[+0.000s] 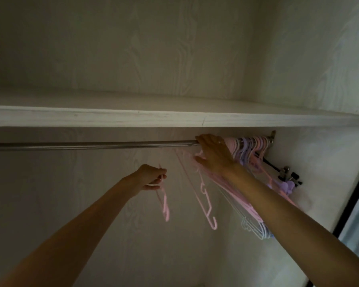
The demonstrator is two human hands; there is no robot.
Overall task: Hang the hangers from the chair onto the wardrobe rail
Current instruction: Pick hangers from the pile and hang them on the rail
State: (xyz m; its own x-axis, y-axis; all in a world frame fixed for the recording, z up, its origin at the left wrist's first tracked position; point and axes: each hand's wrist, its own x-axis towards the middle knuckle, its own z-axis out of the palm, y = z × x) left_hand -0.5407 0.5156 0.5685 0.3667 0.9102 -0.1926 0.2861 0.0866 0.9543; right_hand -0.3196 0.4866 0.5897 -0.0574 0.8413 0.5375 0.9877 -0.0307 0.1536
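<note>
Nearest to the camera, the left hand (151, 179) is raised and closed on one thin pink plastic hanger (165, 206), below the rail and not yet hooked. Farther right, the right hand (214, 154), fingers spread, presses against the bunch of pink, white and lilac hangers (251, 150) already on the round metal wardrobe rail (91, 145). Most work seems done; the chair is not visible.
</note>
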